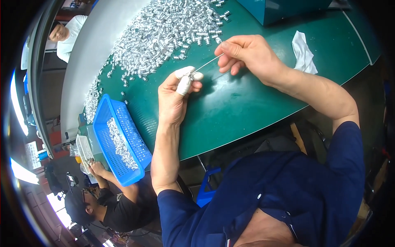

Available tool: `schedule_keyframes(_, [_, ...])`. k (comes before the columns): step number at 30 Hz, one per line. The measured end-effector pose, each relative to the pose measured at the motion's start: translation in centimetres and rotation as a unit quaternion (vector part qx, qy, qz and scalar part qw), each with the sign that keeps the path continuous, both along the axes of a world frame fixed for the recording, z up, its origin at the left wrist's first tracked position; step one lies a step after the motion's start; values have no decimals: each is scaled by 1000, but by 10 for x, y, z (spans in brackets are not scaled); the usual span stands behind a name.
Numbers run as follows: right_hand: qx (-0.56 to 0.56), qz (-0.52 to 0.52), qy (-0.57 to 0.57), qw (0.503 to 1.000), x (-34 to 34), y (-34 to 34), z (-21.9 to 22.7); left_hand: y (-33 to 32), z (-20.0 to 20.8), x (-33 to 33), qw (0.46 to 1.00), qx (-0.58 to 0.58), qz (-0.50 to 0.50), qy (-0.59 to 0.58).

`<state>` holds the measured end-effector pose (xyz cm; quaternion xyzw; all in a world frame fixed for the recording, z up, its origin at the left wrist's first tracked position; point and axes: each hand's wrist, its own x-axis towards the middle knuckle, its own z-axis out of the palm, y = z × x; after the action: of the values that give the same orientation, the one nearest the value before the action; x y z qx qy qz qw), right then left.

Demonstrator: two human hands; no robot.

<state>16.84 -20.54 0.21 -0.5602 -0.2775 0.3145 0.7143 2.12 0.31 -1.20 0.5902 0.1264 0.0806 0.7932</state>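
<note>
My left hand (172, 99) is raised over the green table, its thumb and fingertips wrapped in white finger covers. Between them it pinches a small silver metal fitting (191, 76), mostly hidden by the fingers. To its right, my right hand (257, 57) grips a thin metal rod (210, 62) between thumb and forefinger, the other fingers loosely curled. The rod slants down to the left and its far end meets the fitting; whether it goes inside cannot be seen. Beyond both hands spreads a large heap of similar silver fittings (164, 33).
A blue perforated basket (132, 178) with silver fittings inside stands at the left table edge. A crumpled white cloth (303, 53) lies right of my right hand. A dark green box (284, 10) stands at the back. Co-workers are at the left, one handling a white tray (83, 148).
</note>
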Motion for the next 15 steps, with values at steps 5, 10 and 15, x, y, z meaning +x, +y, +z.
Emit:
schedule_keyframes(5, [12, -30, -301, 953, -4, -3, 0, 0, 0, 2, 999, 23, 26, 28])
schedule_keyframes(10, [-25, 30, -155, 987, 6, -2, 3, 2, -2, -3, 1000, -2, 29, -1])
schedule_keyframes(15, [-7, -42, -311, 950, 5, -9, 10, 19, -4, 0, 995, -38, 90, -22])
